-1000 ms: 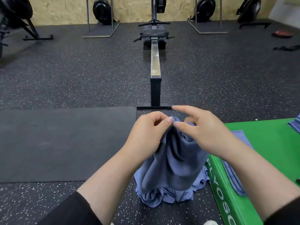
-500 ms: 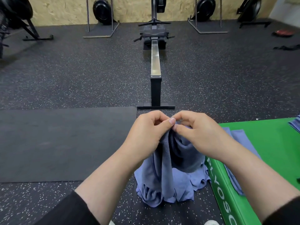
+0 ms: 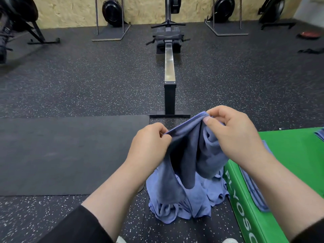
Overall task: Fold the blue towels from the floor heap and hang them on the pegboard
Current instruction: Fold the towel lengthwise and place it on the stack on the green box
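A blue towel [image 3: 191, 151] hangs between my hands above the floor. My left hand [image 3: 149, 146] pinches its top edge at the left, and my right hand [image 3: 233, 135] pinches the same edge higher up at the right. The stretch of edge between them is taut. Below it, the heap of blue towels [image 3: 189, 200] lies crumpled on the speckled floor. Another blue towel [image 3: 252, 188] lies flat on the green box to my right. The pegboard is not in view.
A green plyo box [image 3: 294, 155] stands at the right, with a further blue towel [image 3: 320, 135] at its far edge. A black mat [image 3: 61, 155] covers the floor at the left. A rowing machine [image 3: 169, 67] runs straight ahead, with more gym equipment along the back wall.
My hands were pinching the towel close together; now they have drawn apart along its edge, the right hand rising and moving right, spreading the towel open.
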`<state>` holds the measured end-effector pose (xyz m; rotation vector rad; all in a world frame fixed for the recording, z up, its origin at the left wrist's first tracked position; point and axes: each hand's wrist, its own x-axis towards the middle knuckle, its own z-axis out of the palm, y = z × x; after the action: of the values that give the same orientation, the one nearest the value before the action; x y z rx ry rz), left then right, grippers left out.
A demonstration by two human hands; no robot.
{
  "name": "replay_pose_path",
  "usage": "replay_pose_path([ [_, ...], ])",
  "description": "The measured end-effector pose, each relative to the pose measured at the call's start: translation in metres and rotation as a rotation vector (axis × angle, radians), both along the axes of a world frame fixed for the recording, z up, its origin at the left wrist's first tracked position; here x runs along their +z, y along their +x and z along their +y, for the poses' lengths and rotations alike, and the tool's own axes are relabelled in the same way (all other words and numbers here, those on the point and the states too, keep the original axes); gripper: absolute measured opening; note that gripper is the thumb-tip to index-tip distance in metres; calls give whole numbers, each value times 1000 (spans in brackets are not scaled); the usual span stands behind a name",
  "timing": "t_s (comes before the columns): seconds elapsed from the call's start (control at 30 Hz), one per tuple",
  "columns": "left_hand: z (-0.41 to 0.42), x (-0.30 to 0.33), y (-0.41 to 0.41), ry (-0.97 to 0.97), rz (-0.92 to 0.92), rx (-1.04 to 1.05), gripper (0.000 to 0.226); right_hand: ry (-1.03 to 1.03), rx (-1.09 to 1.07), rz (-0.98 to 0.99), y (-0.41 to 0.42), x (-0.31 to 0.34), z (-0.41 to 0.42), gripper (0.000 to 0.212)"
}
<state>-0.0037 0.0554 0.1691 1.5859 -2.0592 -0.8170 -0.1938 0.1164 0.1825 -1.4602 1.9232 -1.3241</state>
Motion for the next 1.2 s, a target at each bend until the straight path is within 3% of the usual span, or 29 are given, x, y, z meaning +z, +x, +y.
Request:
replay_pose_path([
  [0.07, -2, 1, 3, -32, 10, 58, 14, 4, -19, 8, -3, -2, -1, 11],
  [0.17, -7, 0, 4, -42, 171, 81, 16, 21, -45, 49, -7, -5, -1, 12],
  [0.33, -9, -3, 2, 25, 383, -20, 25, 161, 18, 152, -10, -10, -1, 6],
  [0.37, -9, -3, 1, 29, 387, -42, 26, 170, 49, 154, -8, -9, 0, 7],
  [0.47, -4, 1, -4, 24, 381, -92, 28, 159, 164, 98, -3, -7, 0, 39],
  [0.57, 0, 4, -7, 27, 393, -141, 29, 153, 249, 99, 4, -5, 0, 48],
  [0.7, 6, 7, -11, 95, 402, -248, 28, 154, 297, 175, 6, -8, -2, 43],
  [0.83, 6, 8, -9, 147, 432, -252, 27, 165, 328, 132, 7, -12, -2, 4],
  [1.03, 6, 6, -7, 124, 403, -183, 19, 101, 274, 69, 8, -8, 0, 12],
  [1.2, 3, 2, -3, 39, 149, -146, 13, 9, 184, 51, 9, -5, 3, 14],
])
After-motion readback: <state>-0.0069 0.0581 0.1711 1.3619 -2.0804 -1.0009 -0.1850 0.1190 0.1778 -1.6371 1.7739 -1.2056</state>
